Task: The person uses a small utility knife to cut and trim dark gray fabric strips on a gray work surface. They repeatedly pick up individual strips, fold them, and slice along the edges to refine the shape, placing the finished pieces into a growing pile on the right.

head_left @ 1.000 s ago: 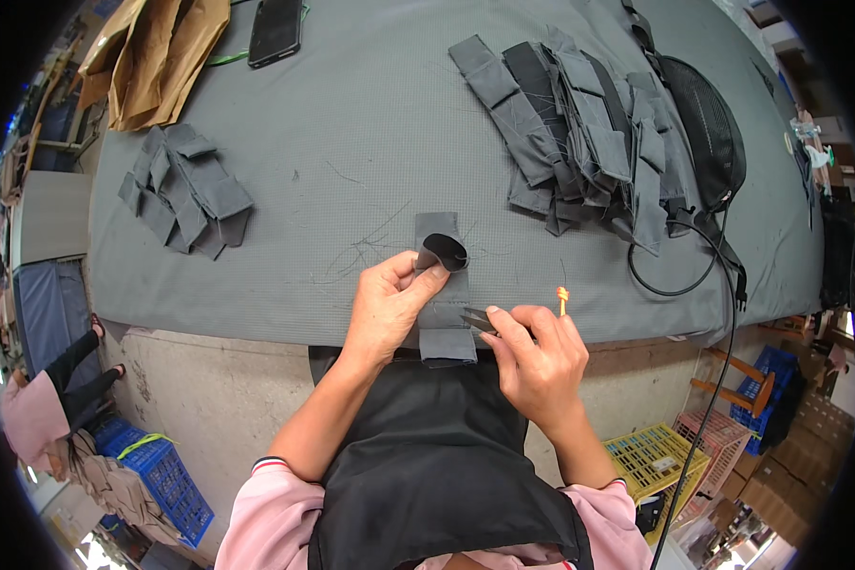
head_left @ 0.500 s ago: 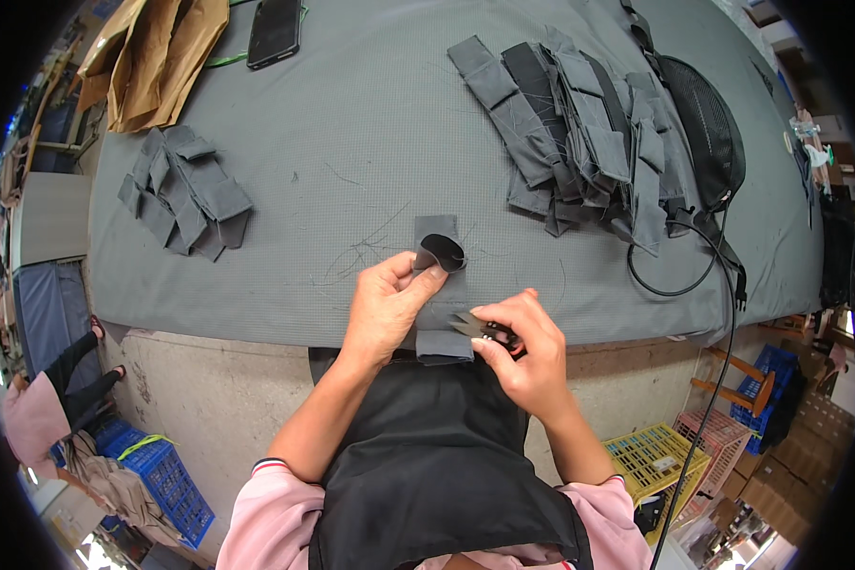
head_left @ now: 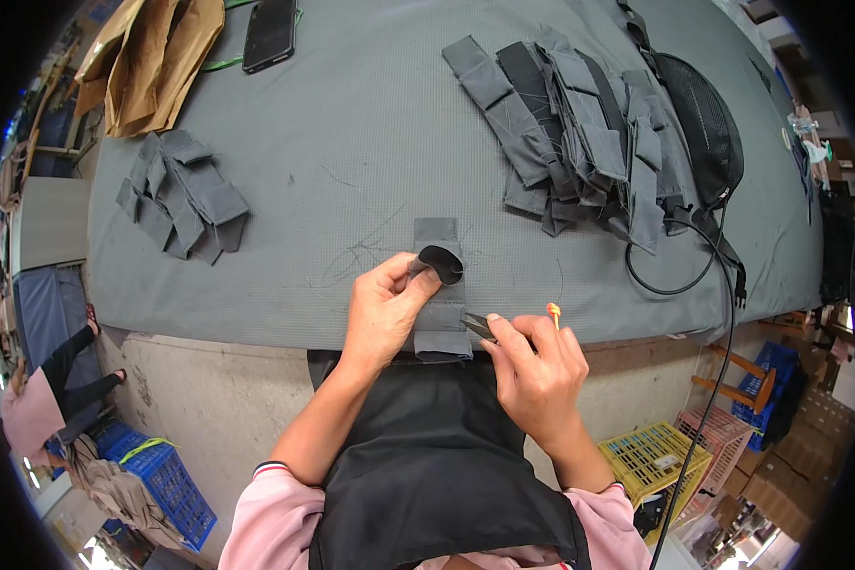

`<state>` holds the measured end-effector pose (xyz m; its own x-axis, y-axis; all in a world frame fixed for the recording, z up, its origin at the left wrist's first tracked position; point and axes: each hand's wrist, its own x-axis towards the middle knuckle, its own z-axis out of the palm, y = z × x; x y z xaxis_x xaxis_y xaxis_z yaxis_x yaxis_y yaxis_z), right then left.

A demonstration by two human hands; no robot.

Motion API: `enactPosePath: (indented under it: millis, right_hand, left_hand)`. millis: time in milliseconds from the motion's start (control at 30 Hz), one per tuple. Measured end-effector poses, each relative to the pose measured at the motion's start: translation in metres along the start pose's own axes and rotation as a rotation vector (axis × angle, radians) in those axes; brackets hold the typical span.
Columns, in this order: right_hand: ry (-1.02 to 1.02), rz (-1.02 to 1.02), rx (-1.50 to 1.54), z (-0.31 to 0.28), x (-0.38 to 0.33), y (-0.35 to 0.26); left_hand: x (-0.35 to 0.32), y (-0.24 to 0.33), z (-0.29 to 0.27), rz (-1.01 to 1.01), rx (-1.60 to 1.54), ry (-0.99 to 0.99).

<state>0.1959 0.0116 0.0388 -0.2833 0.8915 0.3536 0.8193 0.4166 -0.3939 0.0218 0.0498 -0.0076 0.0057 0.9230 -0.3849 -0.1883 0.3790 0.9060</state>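
Head view, looking straight down: the left hand [head_left: 382,312] sits at the centre of the frame, fingers and thumb pinched on the grey fabric piece [head_left: 439,313], lifting its black lined flap into a curl. That piece lies flat at the near edge of the grey table [head_left: 351,142], just below frame centre. Right beside it, the right hand [head_left: 537,366] is closed around a small pair of thread snips [head_left: 480,326], blades touching the piece's right edge, orange tip poking up above the fingers. Upper right, a big stack of grey pieces [head_left: 570,133] beside a black mesh fan [head_left: 698,123], its cable looping down. Left, a smaller pile [head_left: 180,195]. Top left, brown paper bags [head_left: 152,57] and a dark phone [head_left: 270,33].
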Motion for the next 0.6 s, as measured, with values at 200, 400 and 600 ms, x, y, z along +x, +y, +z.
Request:
enactPosePath:
  millis: [200,400,600]
  right_hand:
    - [-0.006,-0.023,0.021,0.003,-0.001,0.002]
    - [0.015,-0.043,0.170,0.014,-0.004,0.011]
    - [-0.153,0.370,0.935,0.026,-0.007,0.016]
  left_hand:
    - [0.000,-0.001,-0.002,0.002,-0.021,-0.007]
    - [-0.001,-0.001,-0.004,-0.030,-0.071,-0.038]
    - [-0.002,0.004,0.000,-0.055,-0.116,-0.058]
